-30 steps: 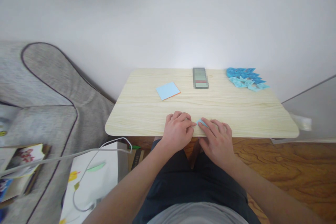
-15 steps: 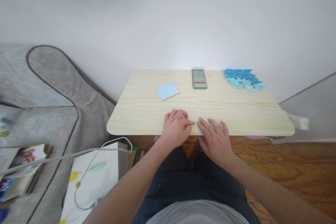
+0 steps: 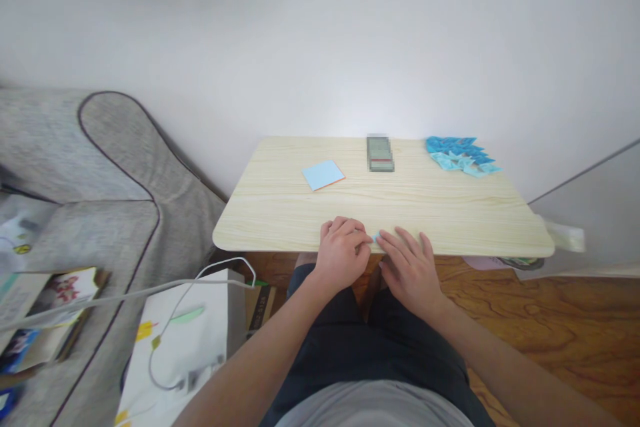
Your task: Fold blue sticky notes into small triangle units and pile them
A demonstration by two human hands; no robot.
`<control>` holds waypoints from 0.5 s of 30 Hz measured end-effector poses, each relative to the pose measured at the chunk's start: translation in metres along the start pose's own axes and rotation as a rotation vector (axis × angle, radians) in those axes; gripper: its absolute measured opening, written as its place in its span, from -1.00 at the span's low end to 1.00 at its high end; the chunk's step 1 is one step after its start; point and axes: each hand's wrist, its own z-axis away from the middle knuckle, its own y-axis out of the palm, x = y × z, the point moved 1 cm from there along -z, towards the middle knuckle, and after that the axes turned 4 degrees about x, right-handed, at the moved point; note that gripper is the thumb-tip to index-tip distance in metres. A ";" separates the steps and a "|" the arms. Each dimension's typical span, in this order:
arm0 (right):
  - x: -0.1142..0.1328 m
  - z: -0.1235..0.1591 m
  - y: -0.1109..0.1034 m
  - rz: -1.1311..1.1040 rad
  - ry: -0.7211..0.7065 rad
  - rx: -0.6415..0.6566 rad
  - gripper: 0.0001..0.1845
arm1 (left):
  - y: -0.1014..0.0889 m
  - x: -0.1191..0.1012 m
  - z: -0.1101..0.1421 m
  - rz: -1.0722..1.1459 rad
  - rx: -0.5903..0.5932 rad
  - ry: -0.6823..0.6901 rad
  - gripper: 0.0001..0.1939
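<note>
A small light-blue piece of folded paper point(image 3: 377, 238) lies at the front edge of the table, mostly covered by fingertips. My left hand point(image 3: 343, 252) is closed at its left side, index finger pointing at the paper and the other fingers curled. From the right, my right hand point(image 3: 411, 273) rests its index and middle fingertips on the paper, its fingers spread over the tabletop. Farther back lies a stack of square paper point(image 3: 323, 175), light blue on top with an orange edge. Several folded blue paper pieces point(image 3: 460, 155) are gathered at the back right.
The pale wooden table point(image 3: 280, 213) stands against a white wall. A phone-like, pixelated object point(image 3: 381, 155) lies at its back. On the left are a grey sofa point(image 3: 110, 227) with books point(image 3: 55, 307), and a white box point(image 3: 195, 320) with a cable and plug.
The view has shifted slightly, so the table and sofa sit a little differently in it. Both hands remain at the small paper; the left fingers have shifted slightly.
</note>
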 end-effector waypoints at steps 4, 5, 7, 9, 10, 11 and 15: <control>-0.010 -0.005 0.001 -0.163 -0.073 -0.116 -0.67 | 0.003 -0.001 0.004 0.065 -0.027 0.045 -0.81; -0.012 -0.008 0.001 -0.232 -0.081 -0.133 -0.72 | 0.003 -0.001 0.004 0.089 -0.034 0.047 -0.80; -0.015 -0.013 -0.001 -0.383 -0.047 -0.163 -0.78 | 0.003 0.000 0.002 0.150 -0.060 0.026 -0.76; -0.016 -0.020 -0.004 -0.493 0.031 -0.202 -0.82 | 0.002 0.002 -0.002 0.220 -0.096 -0.011 -0.72; -0.016 -0.023 -0.006 -0.522 0.071 -0.225 -0.83 | 0.001 0.002 -0.004 0.259 -0.110 -0.025 -0.70; -0.016 -0.027 -0.008 -0.532 0.099 -0.248 -0.83 | 0.001 0.003 -0.006 0.301 -0.114 -0.031 -0.70; -0.019 -0.047 -0.013 -0.718 0.248 -0.284 -0.87 | 0.004 0.005 -0.019 0.490 -0.071 -0.033 -0.78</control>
